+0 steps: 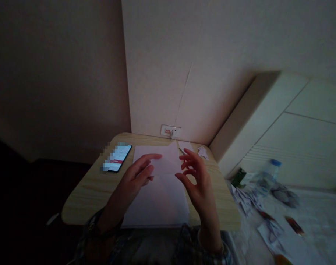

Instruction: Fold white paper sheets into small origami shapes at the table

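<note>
The left hand (137, 175) has its fingers pinched on the left edge of a thin, plain white sheet of paper (168, 162), its index finger stretched along the front. This sheet is over the surface (82, 206), a small pale wood-grain tabletop with rounded corners, and its lower edge overlaps a larger stack of flat white paper (158, 206) at the near side. The right hand (198, 180) is at the sheet's right side, thumb and index finger curved and apart; a slim grey pointed object (182, 151) shows by its fingertips (too dim and small to name), and I cannot tell whether the fingers grip it. Both wrists come out of dark plaid sleeves (94, 224).

On the left of the surface lies a black-edged smartphone (119, 158) with a lit screen, partly pixelated. Near the far right corner are crumpled white paper scraps (203, 152). A white wall socket (165, 130) sits just behind the far edge. On the pale bed at right, blurred, stands a clear plastic bottle with a blue cap (269, 175), beside more loose white scraps (245, 200).
</note>
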Available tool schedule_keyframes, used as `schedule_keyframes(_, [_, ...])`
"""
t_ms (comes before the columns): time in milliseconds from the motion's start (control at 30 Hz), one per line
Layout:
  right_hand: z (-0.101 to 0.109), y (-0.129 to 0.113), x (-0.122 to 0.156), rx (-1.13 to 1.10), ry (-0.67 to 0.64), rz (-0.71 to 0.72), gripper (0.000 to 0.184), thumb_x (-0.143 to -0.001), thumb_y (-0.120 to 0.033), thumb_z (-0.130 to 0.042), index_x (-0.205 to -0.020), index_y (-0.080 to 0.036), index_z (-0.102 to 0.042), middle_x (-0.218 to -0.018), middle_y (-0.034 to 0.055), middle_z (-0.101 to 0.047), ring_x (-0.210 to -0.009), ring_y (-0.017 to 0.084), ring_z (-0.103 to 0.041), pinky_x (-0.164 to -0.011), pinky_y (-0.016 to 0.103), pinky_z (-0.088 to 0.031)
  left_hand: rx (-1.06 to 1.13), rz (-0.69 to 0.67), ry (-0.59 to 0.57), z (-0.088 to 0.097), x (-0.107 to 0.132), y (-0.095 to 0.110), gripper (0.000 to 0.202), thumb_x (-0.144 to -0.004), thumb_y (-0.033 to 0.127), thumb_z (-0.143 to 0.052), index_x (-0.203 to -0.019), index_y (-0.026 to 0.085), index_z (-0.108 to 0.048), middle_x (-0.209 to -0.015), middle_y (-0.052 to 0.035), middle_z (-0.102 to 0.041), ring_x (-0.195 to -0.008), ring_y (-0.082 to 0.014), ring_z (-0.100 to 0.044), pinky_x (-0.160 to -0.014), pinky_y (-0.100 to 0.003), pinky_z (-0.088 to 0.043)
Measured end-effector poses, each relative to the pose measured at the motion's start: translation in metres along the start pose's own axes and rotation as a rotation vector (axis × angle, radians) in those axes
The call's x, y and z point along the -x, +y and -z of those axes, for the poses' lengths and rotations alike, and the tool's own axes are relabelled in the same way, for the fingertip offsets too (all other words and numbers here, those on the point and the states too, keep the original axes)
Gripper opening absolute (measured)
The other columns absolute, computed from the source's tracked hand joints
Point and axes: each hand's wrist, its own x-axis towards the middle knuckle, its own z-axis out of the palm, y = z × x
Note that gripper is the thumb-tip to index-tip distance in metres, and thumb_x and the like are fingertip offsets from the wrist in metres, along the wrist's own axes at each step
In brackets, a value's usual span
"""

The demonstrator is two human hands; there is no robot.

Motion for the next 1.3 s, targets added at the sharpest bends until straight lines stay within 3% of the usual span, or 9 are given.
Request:
schedule_keyframes(100, [0.0,-0.002,0.0,0.168,0.046,0.123,0.034,-0.08,-0.01,-0.059,-0.105,-0.031,-0.066,-0.118,0.0053,-0.054,-0.109,0.022,-0.051,-0.086,0.036,-0.047,0.033,0.009,-0.034,0.0,0.002,0.0,0.029,-0.084,0.037,-0.053,-0.107,0.026,-0.065,-0.093,-0.0004,-0.06,-0.07,-0.0107,-0.052,-0.058,-0.019,-0.043])
schedule_keyframes(167, [0.0,-0.004,0.0,0.213,0.085,0.154,0.022,-0.081,-0.011,-0.059,-0.089,-0.029,-0.069,-0.115,0.005,-0.055,-0.112,0.023,-0.05,-0.093,0.04,-0.042,0.079,-0.021,-0.071,0.0,0.001,-0.001,0.03,-0.085,0.039,-0.052,-0.105,0.023,-0.066,-0.08,-0.0004,-0.058,-0.062,-0.0102,-0.047,-0.051,-0.019,-0.038])
schedule_keyframes(267, [0.0,-0.004,0.001,0.161,0.126,0.139,0.011,-0.083,-0.016,-0.06,-0.08,-0.025,-0.066,-0.1,0.0032,-0.063,-0.099,0.021,-0.057,-0.09,0.037,-0.042,0.121,-0.141,-0.099,0.003,-0.001,-0.004,0.039,-0.087,0.047,-0.045,-0.101,0.018,-0.066,-0.065,0.0,-0.053,-0.055,-0.0113,-0.044,-0.047,-0.022,-0.035])
schedule_keyframes(367, [0.0,-0.001,0.002,0.12,0.143,0.063,0.009,-0.084,-0.021,-0.061,-0.076,-0.024,-0.064,-0.078,-0.0004,-0.066,-0.079,0.018,-0.061,-0.075,0.03,-0.045,0.041,-0.279,-0.013,0.007,-0.002,-0.004,0.039,-0.087,0.049,-0.043,-0.089,0.017,-0.067,-0.074,-0.0038,-0.061,-0.063,-0.014,-0.051,-0.055,-0.025,-0.041])
schedule_keyframes(533, [-0.002,0.001,0.003,0.095,0.143,-0.037,0.009,-0.082,-0.024,-0.062,-0.074,-0.022,-0.066,-0.071,-0.0005,-0.068,-0.07,0.017,-0.061,-0.065,0.027,-0.045,-0.06,-0.154,0.015,0.005,-0.001,0.004,0.027,-0.075,0.041,-0.06,-0.088,0.019,-0.066,-0.073,-0.0017,-0.065,-0.061,-0.0152,-0.057,-0.055,-0.025,-0.044])
schedule_keyframes(767, [-0.006,-0.005,0.002,0.003,0.082,-0.085,0.012,-0.08,-0.024,-0.063,-0.069,-0.021,-0.065,-0.065,-0.002,-0.064,-0.066,0.015,-0.058,-0.063,0.025,-0.044,-0.089,-0.055,0.037,-0.006,0.001,0.006,0.025,-0.066,0.039,-0.064,-0.05,0.02,-0.061,-0.059,-0.0027,-0.069,-0.064,-0.0213,-0.065,-0.067,-0.032,-0.049])
schedule_keyframes(1000, [-0.004,-0.005,0.003,-0.07,0.03,-0.105,0.011,-0.084,-0.025,-0.059,-0.077,-0.021,-0.067,-0.065,-0.0022,-0.064,-0.066,0.014,-0.059,-0.063,0.025,-0.044,-0.009,-0.062,0.183,-0.007,-0.001,0.005,0.026,-0.063,0.036,-0.066,-0.045,0.022,-0.055,-0.057,-0.001,-0.069,-0.065,-0.021,-0.064,-0.066,-0.031,-0.049])
schedule_keyframes(1167, [-0.002,-0.003,0.004,-0.099,0.014,-0.094,0.012,-0.084,-0.025,-0.059,-0.075,-0.021,-0.066,-0.066,-0.0015,-0.063,-0.068,0.015,-0.06,-0.065,0.026,-0.045,0.013,-0.059,0.188,-0.009,0.001,0.008,0.025,-0.062,0.034,-0.066,-0.044,0.023,-0.053,-0.058,-0.0011,-0.068,-0.068,-0.0223,-0.064,-0.071,-0.034,-0.051])
schedule_keyframes(1300, [-0.002,0.0,0.004,-0.144,-0.012,-0.099,0.01,-0.081,-0.023,-0.064,-0.091,-0.024,-0.065,-0.075,-0.0019,-0.065,-0.072,0.014,-0.061,-0.068,0.024,-0.047,0.096,-0.067,0.248,-0.009,-0.001,0.0,0.022,-0.062,0.034,-0.07,-0.049,0.023,-0.057,-0.059,-0.0008,-0.066,-0.068,-0.0215,-0.063,-0.072,-0.034,-0.05])
